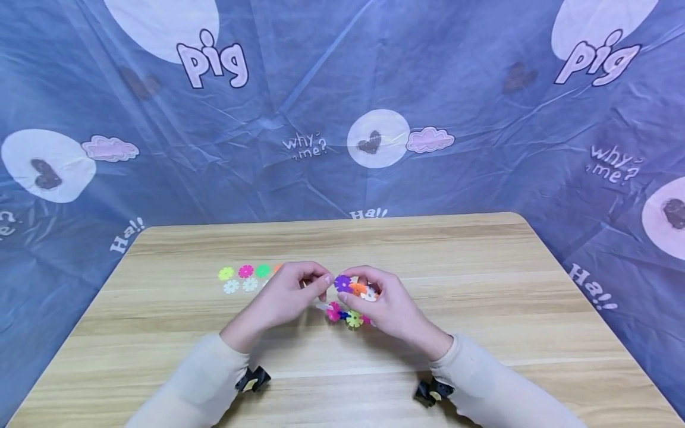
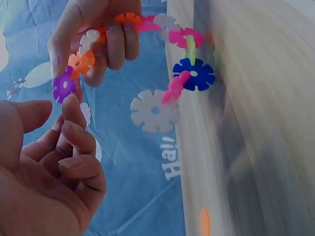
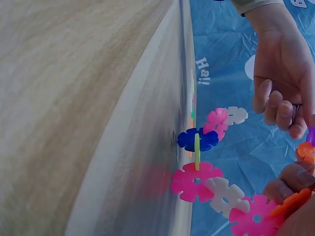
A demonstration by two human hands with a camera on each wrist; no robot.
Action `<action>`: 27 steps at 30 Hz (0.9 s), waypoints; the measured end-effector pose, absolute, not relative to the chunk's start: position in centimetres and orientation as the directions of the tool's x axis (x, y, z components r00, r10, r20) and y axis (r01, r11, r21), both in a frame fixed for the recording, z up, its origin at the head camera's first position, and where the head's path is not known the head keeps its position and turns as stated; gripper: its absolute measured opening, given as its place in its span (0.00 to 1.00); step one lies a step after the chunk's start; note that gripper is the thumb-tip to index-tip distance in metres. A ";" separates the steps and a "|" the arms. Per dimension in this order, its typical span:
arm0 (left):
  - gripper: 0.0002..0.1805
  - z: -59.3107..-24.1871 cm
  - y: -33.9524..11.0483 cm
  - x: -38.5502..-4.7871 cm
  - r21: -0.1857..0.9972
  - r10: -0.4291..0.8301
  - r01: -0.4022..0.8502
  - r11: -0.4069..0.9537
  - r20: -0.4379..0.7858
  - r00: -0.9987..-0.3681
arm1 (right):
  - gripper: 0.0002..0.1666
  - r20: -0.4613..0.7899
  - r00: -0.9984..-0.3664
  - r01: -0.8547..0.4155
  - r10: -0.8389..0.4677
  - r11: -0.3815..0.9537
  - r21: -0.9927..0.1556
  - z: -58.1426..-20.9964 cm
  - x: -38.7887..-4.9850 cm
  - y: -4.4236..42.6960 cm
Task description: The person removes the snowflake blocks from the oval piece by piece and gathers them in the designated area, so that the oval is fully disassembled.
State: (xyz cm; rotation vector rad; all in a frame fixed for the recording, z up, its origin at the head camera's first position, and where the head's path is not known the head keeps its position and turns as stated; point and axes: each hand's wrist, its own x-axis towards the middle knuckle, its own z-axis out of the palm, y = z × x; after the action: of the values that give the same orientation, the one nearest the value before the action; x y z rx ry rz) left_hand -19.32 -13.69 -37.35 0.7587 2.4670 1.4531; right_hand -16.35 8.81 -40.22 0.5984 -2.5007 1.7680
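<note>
A chain of slotted plastic snowflake discs hangs from my right hand [image 1: 393, 306], which grips it near its upper end. At that end a purple disc [image 2: 64, 84] joins an orange disc [image 2: 81, 63], with the right thumb against the purple one. Below hang pink, white, yellow and blue discs [image 3: 198, 140], ending in a white disc [image 2: 155, 110]. My left hand [image 1: 291, 291] is beside the purple disc, its index fingertip close to or touching the edge. Its thumb stands apart in the left wrist view, the other fingers loosely bent, and no disc shows in its grasp.
Loose discs lie in two rows on the wooden table [image 1: 176, 333], left of the hands: yellow [image 1: 226, 273], pink [image 1: 245, 271], green [image 1: 263, 271] and white [image 1: 231, 286] ones. The left hand partly covers the rows. A blue printed cloth [image 1: 321, 178] hangs behind the table.
</note>
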 end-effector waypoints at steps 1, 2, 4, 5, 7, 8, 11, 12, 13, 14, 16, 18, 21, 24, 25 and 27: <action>0.10 -37.3 -13.6 -19.3 0.860 0.515 0.330 0.390 0.094 -0.852 | 0.17 0.234 -0.926 -0.319 -0.296 0.282 -0.905 -40.2 -16.3 8.8; 0.10 -37.4 -13.4 -19.3 0.863 0.522 0.326 0.385 0.088 -0.849 | 0.18 0.234 -0.926 -0.319 -0.297 0.280 -0.906 -40.2 -16.3 8.8; 0.10 -37.4 -13.2 -19.2 0.873 0.531 0.306 0.380 0.066 -0.845 | 0.18 0.231 -0.925 -0.316 -0.301 0.271 -0.909 -40.2 -16.3 8.7; 0.10 -37.4 -13.1 -19.2 0.879 0.531 0.290 0.379 0.050 -0.846 | 0.19 0.228 -0.925 -0.313 -0.304 0.270 -0.911 -40.2 -16.3 8.7; 0.10 -37.4 -12.9 -19.2 0.893 0.524 0.252 0.372 0.022 -0.851 | 0.20 0.223 -0.924 -0.311 -0.311 0.271 -0.911 -40.2 -16.2 8.7; 0.10 -37.3 -12.9 -19.2 0.905 0.518 0.227 0.359 0.009 -0.856 | 0.21 0.219 -0.925 -0.308 -0.312 0.276 -0.910 -40.2 -16.2 8.7; 0.11 -37.4 -12.9 -19.4 0.940 0.484 0.138 0.310 -0.031 -0.875 | 0.25 0.212 -0.924 -0.307 -0.317 0.289 -0.907 -40.1 -16.2 8.9; 0.11 -37.5 -12.9 -19.5 0.951 0.473 0.110 0.290 -0.043 -0.880 | 0.26 0.212 -0.925 -0.308 -0.315 0.297 -0.904 -40.1 -16.2 8.9; 0.11 -37.6 -12.9 -19.5 0.959 0.464 0.082 0.270 -0.055 -0.884 | 0.27 0.208 -0.927 -0.305 -0.312 0.305 -0.902 -40.1 -16.2 9.0; 0.11 -37.7 -13.0 -19.6 0.967 0.455 0.058 0.249 -0.064 -0.888 | 0.28 0.202 -0.930 -0.300 -0.307 0.315 -0.900 -40.1 -16.2 9.1; 0.12 -37.8 -13.2 -19.7 0.974 0.438 0.020 0.226 -0.083 -0.895 | 0.28 0.179 -0.936 -0.278 -0.303 0.324 -0.904 -40.1 -16.3 9.4; 0.12 -38.0 -13.5 -19.7 0.977 0.425 -0.005 0.212 -0.097 -0.900 | 0.28 0.152 -0.940 -0.254 -0.306 0.326 -0.911 -40.2 -16.3 9.6; 0.12 -38.2 -13.7 -19.7 0.978 0.408 -0.017 0.206 -0.102 -0.907 | 0.27 0.112 -0.941 -0.217 -0.319 0.316 -0.924 -40.3 -16.3 9.8; 0.11 -38.3 -13.8 -19.5 0.979 0.394 -0.029 0.200 -0.107 -0.913 | 0.25 0.111 -0.936 -0.222 -0.335 0.317 -0.922 -40.4 -16.3 9.8; 0.10 -38.4 -13.8 -19.4 0.980 0.391 -0.036 0.195 -0.112 -0.914 | 0.24 0.113 -0.934 -0.225 -0.340 0.313 -0.923 -40.5 -16.3 9.7; 0.10 -38.5 -13.7 -19.2 0.981 0.389 -0.054 0.185 -0.124 -0.913 | 0.22 0.129 -0.929 -0.243 -0.348 0.306 -0.921 -40.6 -16.2 9.6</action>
State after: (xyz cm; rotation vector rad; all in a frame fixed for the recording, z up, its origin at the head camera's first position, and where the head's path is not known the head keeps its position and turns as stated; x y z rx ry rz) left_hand -19.23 -13.67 -38.51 0.3168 2.1214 1.7797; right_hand -16.24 9.62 -40.56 0.5929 -2.6132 1.8134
